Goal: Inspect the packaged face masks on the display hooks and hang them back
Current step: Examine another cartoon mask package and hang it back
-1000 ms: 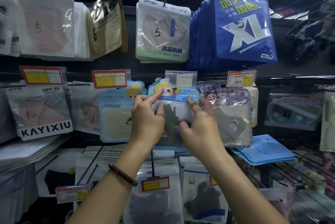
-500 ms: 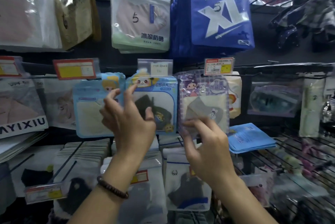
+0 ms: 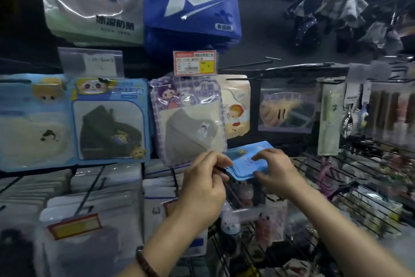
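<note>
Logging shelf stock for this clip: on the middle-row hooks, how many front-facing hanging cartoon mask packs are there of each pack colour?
Blue packs: 2
Purple checked pack: 1
Cream pack: 1
Total: 4

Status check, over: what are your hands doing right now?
Left hand pinches left edge of blue packets, right hand grips right end. Packets on wire shelf, not hung. Purple mask pack hangs close above left hand.
</note>
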{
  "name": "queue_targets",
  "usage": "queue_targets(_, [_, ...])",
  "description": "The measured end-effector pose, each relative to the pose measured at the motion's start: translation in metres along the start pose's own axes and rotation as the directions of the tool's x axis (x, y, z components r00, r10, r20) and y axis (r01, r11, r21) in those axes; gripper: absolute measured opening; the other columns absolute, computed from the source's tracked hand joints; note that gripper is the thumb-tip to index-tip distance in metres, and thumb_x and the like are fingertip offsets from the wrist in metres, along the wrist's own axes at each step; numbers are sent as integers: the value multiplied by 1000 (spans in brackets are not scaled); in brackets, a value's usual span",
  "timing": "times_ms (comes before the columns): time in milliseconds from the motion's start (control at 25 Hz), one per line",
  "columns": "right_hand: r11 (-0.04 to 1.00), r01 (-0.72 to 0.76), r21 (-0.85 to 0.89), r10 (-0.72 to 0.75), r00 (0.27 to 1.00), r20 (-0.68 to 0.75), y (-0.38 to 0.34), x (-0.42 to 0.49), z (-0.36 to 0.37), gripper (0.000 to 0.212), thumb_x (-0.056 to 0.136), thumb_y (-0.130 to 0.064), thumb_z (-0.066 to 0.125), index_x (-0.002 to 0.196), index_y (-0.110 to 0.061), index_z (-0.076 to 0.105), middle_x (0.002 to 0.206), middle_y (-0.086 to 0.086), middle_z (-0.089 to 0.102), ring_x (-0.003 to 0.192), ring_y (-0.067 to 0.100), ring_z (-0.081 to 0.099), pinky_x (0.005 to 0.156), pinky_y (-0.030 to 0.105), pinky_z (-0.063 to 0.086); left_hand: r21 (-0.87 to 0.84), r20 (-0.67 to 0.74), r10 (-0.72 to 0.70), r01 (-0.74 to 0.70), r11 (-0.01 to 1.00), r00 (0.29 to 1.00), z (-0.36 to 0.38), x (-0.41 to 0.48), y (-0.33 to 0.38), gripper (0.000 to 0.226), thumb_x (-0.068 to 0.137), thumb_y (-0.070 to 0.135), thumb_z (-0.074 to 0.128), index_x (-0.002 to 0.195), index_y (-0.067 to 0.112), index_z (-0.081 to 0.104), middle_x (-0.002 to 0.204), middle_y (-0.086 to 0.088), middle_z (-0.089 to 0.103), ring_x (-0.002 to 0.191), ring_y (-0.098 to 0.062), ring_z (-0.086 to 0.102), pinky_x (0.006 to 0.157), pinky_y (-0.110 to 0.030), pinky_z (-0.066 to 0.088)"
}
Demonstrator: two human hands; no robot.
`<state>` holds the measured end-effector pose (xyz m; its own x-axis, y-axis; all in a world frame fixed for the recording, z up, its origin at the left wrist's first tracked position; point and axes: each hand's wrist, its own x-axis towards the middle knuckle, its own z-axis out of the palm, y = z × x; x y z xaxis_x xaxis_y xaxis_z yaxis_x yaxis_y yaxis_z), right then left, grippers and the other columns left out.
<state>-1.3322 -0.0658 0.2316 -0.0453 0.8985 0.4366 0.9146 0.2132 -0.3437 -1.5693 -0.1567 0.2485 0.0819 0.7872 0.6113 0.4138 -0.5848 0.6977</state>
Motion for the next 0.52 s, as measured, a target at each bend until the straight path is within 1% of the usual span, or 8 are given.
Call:
queue_targets(80, [999, 12, -52, -6, 994, 108, 10, 13, -3, 60, 88, -37, 79, 145, -28, 62, 159, 9, 47, 151, 29, 39, 121, 40, 36, 69, 51, -70, 66, 995, 996, 21, 15, -4, 50, 94, -11, 43, 104, 31, 69, 116, 8, 68, 94, -2, 70, 84, -16, 55])
queue_targets(120, [997, 13, -77, -2, 989, 149, 16, 19, -4, 67, 89, -43, 78, 151, -33, 55, 167, 9, 37, 156, 29, 32, 125, 43, 31, 135, 60, -83, 74, 988, 995, 30, 21, -4, 50, 94, -10, 42, 109, 30, 69, 122, 8, 66, 102, -3, 67, 92, -17, 53])
queue_targets(160, [994, 17, -108, 4, 983, 183, 22, 22, -4, 71, 89, -49, 76, 155, -37, 50, 171, 9, 31, 159, 29, 27, 127, 45, 28, 207, 69, -92, 76, 975, 993, 37, 27, -3, 48, 95, -8, 43, 114, 29, 68, 126, 8, 63, 110, -5, 63, 96, -16, 48])
queue_targets(200, [989, 28, -145, 3, 979, 206, 29, 25, -3, 73, 90, -54, 74, 156, -38, 49, 171, 8, 30, 159, 29, 27, 127, 45, 28, 262, 72, -104, 82, 962, 992, 44, 32, -1, 47, 97, -6, 44, 117, 29, 68, 127, 9, 60, 115, -7, 58, 97, -14, 42])
queue_targets(280, [982, 50, -184, -8, 975, 223, 38, 27, -2, 71, 90, -60, 71, 153, -34, 53, 165, 8, 40, 153, 30, 36, 124, 43, 33, 308, 75, -129, 100, 946, 989, 52, 38, 3, 44, 100, -2, 44, 119, 30, 68, 127, 8, 59, 119, -10, 57, 94, -14, 38])
queue_targets(360, [985, 64, -157, -29, 976, 214, 45, 28, -1, 67, 91, -62, 69, 149, -31, 58, 160, 7, 47, 149, 29, 42, 121, 42, 37, 302, 88, -191, 157, 940, 978, 58, 41, 7, 43, 102, 0, 43, 120, 29, 68, 129, 6, 60, 117, -15, 60, 90, -20, 43])
queue_targets(440, [987, 85, -137, -55, 976, 211, 51, 29, -1, 64, 93, -61, 67, 148, -30, 59, 160, 7, 48, 149, 29, 44, 119, 43, 39, 282, 106, -268, 230, 931, 957, 66, 47, 9, 42, 102, 1, 42, 119, 30, 68, 130, 6, 62, 108, -19, 64, 76, -25, 46])
queue_targets(520, [984, 105, -141, -75, 975, 208, 56, 31, 1, 64, 94, -61, 66, 149, -29, 58, 159, 6, 49, 146, 28, 46, 117, 43, 41, 234, 115, -325, 292, 927, 939, 75, 57, 8, 42, 99, 0, 44, 113, 33, 66, 129, 5, 66, 99, -18, 65, 62, -23, 43])
